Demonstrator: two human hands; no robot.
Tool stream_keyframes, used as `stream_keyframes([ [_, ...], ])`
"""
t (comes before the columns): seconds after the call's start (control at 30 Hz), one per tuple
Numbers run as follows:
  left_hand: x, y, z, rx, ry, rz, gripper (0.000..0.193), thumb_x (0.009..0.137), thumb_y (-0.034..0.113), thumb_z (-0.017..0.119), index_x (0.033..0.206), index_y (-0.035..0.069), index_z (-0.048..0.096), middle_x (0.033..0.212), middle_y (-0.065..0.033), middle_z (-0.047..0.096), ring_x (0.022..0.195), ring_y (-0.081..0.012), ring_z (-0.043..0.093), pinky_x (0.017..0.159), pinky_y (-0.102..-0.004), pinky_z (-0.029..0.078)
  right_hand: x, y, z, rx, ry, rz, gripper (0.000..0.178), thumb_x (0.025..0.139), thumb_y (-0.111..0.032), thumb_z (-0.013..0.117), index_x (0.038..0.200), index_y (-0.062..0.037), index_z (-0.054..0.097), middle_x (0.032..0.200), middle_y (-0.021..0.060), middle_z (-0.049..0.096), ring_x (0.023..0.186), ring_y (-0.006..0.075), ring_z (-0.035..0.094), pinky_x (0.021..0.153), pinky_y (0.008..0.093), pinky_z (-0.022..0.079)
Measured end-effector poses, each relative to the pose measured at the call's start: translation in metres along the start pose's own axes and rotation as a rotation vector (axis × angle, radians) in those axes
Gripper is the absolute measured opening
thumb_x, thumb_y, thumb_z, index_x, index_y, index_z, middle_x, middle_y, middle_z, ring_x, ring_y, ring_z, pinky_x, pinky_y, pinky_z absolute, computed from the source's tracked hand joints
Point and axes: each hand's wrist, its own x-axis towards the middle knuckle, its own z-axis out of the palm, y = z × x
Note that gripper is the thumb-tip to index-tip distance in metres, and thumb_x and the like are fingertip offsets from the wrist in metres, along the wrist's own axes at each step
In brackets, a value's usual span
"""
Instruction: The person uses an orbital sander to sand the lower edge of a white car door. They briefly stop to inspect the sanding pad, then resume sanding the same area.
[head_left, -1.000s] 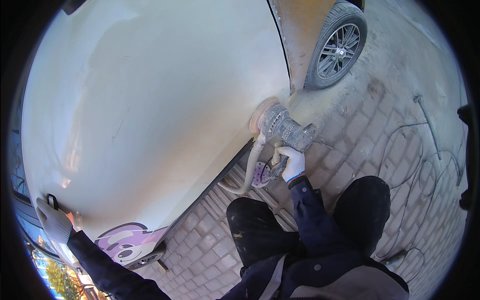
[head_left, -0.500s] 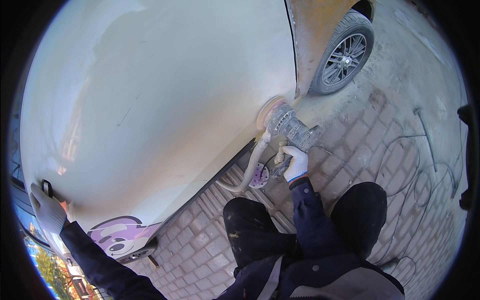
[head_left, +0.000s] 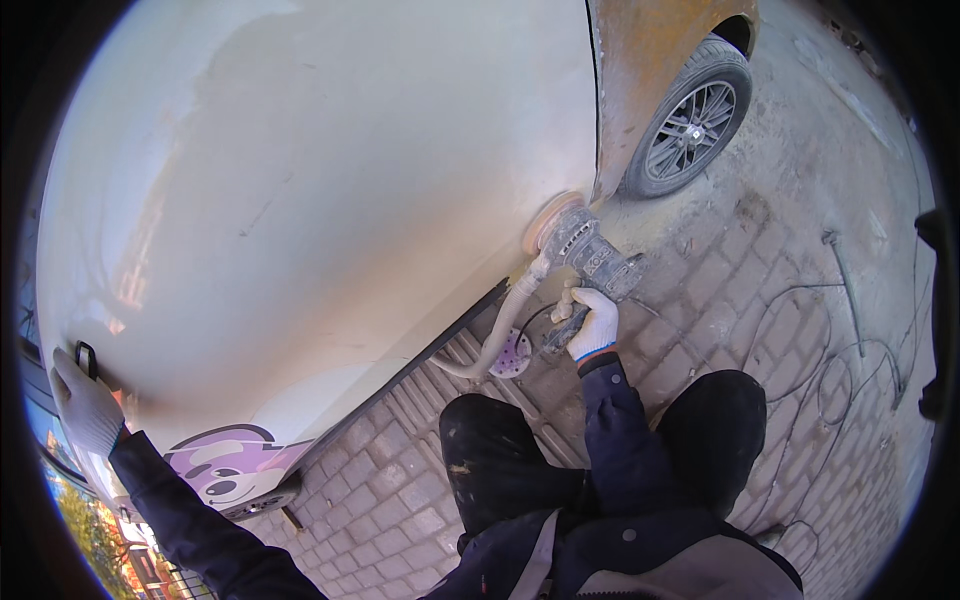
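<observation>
Right of centre, the right hand (head_left: 598, 322) clasps a sander (head_left: 590, 252), likely steadying it against the car (head_left: 330, 170); lower left, left hand (head_left: 88, 405), grip unclear.

- Spoked wheel (head_left: 692, 138): dark tyre, dusty; landmark.
- Thin rod (head_left: 849, 295): on ground, lower right of wheel.
- Brick paving (head_left: 375, 505): greyish, extends below wheel.
- Green foliage (head_left: 84, 528): far lower left of wheel, small, blurred.

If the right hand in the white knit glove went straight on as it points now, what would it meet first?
The right hand holds the dusty grey power sander, so its round pinkish pad leads: it would likely meet the pale painted car door first, perhaps already touching; depth is unclear.
</observation>
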Motion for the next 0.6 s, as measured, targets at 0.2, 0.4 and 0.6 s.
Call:
stream_keyframes([
  [0.2, 0.001, 0.010, -0.005, -0.072, 0.010, -0.055, 0.069, 0.097, 0.068, 0.044, 0.143, 0.020, 0.061, 0.136, -0.0085, 0.068, 0.120, -0.0329, 0.065, 0.102, -0.0371, 0.048, -0.011, 0.021, -0.001, -0.004, 0.078, 0.154, 0.017, 0.088, -0.008, 0.057, 0.102, -0.0014, 0.064, 0.075, 0.0078, 0.060, 0.062, 0.0210, 0.056, 0.063, 0.0388, 0.047],
  [0.4, 0.003, -0.006, 0.004, -0.094, -0.035, -0.272, 0.074, 0.094, 0.072, 0.045, 0.144, 0.019, 0.062, 0.139, -0.0078, 0.067, 0.124, -0.0312, 0.064, 0.105, -0.0360, 0.047, 0.008, 0.002, -0.003, 0.039, 0.068, 0.026, 0.018, 0.089, -0.007, 0.058, 0.104, 0.0006, 0.063, 0.075, 0.0081, 0.060, 0.060, 0.0205, 0.057, 0.061, 0.0370, 0.050],
  [0.6, 0.002, -0.013, 0.013, -0.072, 0.037, -0.132, 0.075, 0.094, 0.073, 0.045, 0.145, 0.021, 0.061, 0.141, -0.0060, 0.065, 0.125, -0.0297, 0.064, 0.106, -0.0343, 0.046, -0.007, 0.021, -0.007, -0.017, 0.051, 0.111, 0.017, 0.087, -0.011, 0.058, 0.101, -0.0024, 0.064, 0.074, 0.0065, 0.059, 0.061, 0.0210, 0.055, 0.064, 0.0387, 0.047],
])
